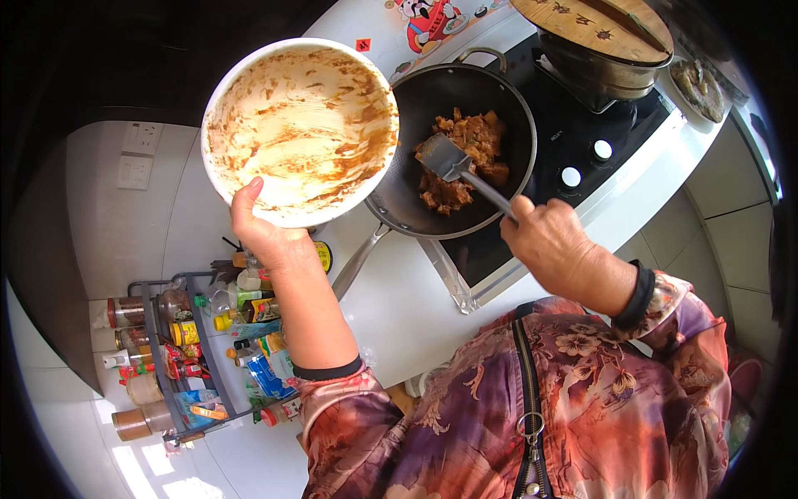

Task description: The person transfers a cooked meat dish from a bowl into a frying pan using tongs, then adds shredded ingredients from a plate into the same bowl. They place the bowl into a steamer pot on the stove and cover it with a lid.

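Note:
My left hand (pixel 265 234) grips the lower rim of a white bowl (pixel 293 137), thumb inside, with the bowl tipped so its inside faces me. Brown sauce is smeared over its inner wall. In my right hand (pixel 555 249) is the handle of a grey spatula (pixel 446 157). The spatula's blade rests on chunks of sauce-coated meat (pixel 477 140) in a dark wok (pixel 408 206). The bowl is held beside the wok and hides part of its left rim. The wok's long metal handle (pixel 360 262) points towards the lower left.
The wok sits on a black cooktop (pixel 561 143) with two white knobs. Behind it stands a steel pot (pixel 598 72) under a wooden lid (pixel 598 25). A dish of food (pixel 697 90) lies far right. At left, a rack (pixel 199 337) holds several jars and seasoning packets.

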A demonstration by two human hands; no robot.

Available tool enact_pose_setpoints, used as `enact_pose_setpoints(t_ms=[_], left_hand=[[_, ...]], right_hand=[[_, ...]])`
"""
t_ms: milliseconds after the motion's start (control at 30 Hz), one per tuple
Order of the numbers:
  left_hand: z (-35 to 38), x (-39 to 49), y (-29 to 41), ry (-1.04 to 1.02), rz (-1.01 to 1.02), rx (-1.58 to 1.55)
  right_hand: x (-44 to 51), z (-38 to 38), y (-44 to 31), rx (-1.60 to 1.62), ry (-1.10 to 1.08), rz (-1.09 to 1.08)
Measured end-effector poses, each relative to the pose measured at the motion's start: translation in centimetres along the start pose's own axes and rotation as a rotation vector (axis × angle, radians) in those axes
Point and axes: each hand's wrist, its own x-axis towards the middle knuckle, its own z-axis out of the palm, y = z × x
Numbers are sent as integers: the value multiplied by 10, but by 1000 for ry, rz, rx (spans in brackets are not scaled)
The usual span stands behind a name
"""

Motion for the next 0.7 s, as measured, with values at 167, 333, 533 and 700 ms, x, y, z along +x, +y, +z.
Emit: enact_pose_setpoints(t_ms=[167,333,533,700], left_hand=[[3,-5,4,123,-111,-41],[-36,5,-9,169,-327,-183],[-57,-15,-15,258,-549,-463],[-61,-43,-18,266,-497,-402]], right_hand=[[-9,-4,-3,468,41,102],[-22,4,4,627,483,93],[-46,28,15,951,495,285],[-39,8,6,823,660,117]])
